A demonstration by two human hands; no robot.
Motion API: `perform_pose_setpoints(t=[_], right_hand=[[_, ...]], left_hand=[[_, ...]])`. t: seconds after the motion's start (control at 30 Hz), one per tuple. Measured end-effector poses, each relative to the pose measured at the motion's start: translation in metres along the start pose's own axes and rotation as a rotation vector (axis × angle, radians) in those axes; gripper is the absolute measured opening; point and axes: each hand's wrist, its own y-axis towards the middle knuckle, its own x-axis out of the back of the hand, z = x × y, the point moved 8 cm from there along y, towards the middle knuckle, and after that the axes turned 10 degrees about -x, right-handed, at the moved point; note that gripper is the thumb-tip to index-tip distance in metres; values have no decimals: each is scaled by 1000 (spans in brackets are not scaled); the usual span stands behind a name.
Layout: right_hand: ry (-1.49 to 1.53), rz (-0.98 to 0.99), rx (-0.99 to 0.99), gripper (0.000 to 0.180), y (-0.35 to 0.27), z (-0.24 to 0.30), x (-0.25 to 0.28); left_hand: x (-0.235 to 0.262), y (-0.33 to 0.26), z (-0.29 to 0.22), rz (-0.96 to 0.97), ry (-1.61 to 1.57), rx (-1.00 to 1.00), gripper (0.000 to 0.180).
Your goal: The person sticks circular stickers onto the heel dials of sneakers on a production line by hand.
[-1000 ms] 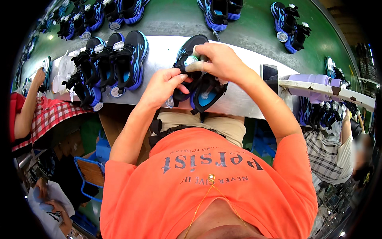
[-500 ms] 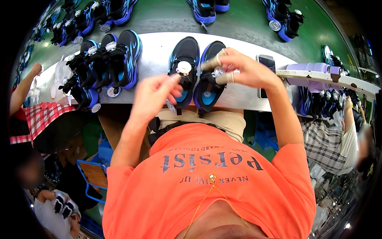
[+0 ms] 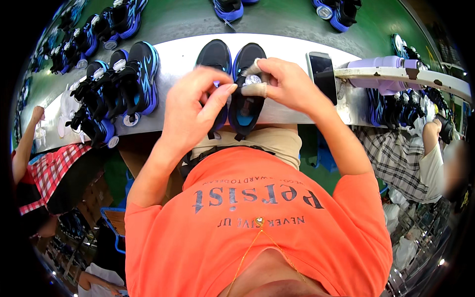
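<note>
Two black-and-blue sneakers stand side by side in front of me, toes away: a left sneaker (image 3: 213,53) and a right sneaker (image 3: 250,55). My right hand (image 3: 289,86), with pale finger covers on thumb and forefinger, closes round a whitish round disc (image 3: 252,79) on the right sneaker's tongue. Over the left sneaker, hiding much of it, is my left hand (image 3: 195,106). Its thumb and forefinger come together beside the right sneaker's lacing; what they pinch, if anything, is too small to make out.
More sneakers (image 3: 141,74) with white pieces on them stand to the left on the metal tabletop (image 3: 175,64). A phone (image 3: 321,72) lies to the right, near a chipped white bar (image 3: 391,73) and a purple bottle (image 3: 378,63). Behind runs a green surface (image 3: 277,20) bearing more shoes. Co-workers sit on both sides.
My left hand has moved rightward and up, its fingertips now near the right sneaker. The right hand stays at that sneaker's disc. The whole view has shifted slightly.
</note>
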Motion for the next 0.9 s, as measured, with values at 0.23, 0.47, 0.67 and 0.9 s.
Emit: perform_pose_setpoints(t=[0.23,0.47,0.67,0.9], right_hand=[[-61,59,-109,35,-3,-9,-6],[239,135,-25,37,-10,-4,-12],[183,122,187,36,-19,2,1],[144,-92,-2,31,-32,-12,-10]], left_hand=[[-89,-42,26,36,-815,721,34],[-100,-48,35,-171,-1012,673,28],[-100,-48,28,-140,-1115,724,28],[-109,-49,18,-216,-1114,686,30]])
